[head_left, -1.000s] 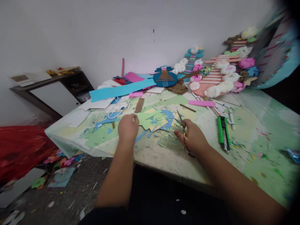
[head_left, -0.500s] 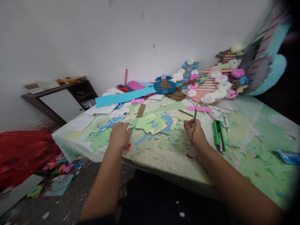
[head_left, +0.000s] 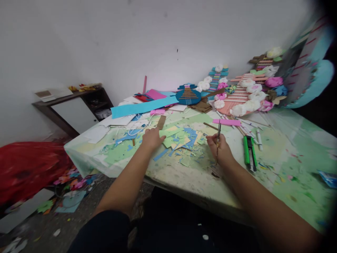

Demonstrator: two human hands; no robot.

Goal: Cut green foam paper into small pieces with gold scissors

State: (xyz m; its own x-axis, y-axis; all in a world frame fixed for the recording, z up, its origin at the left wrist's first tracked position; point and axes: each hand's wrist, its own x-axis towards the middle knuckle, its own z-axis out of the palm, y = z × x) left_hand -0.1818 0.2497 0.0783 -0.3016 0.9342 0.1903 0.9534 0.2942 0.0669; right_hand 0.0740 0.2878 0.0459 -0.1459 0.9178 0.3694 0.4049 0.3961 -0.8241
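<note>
My left hand [head_left: 152, 139] lies over the paper pieces at the table's middle. Its thumb is spread to the right, at the edge of a light green paper sheet [head_left: 168, 141]. A brown paper strip [head_left: 161, 122] is just beyond its fingertips; whether they touch it I cannot tell. My right hand [head_left: 220, 148] is closed around slim, dark, pointed scissors [head_left: 219, 128], held upright with the tip up; their handles are mostly hidden. Small green, blue and yellow paper scraps [head_left: 188, 153] lie between the hands. A thin brown strip [head_left: 210, 126] rests near my right fingertips.
A green and black cutter [head_left: 249, 153] lies right of my right hand, beside white markers [head_left: 259, 140] and a pink strip [head_left: 226, 122]. Decorated paper crafts [head_left: 247, 95] stand along the wall. A long blue strip [head_left: 144, 106] and white papers [head_left: 116, 120] lie at the back left.
My left hand has moved right and forward, onto the green paper beside the brown strip. My right hand keeps the scissors upright in nearly the same spot. The view has shifted slightly left.
</note>
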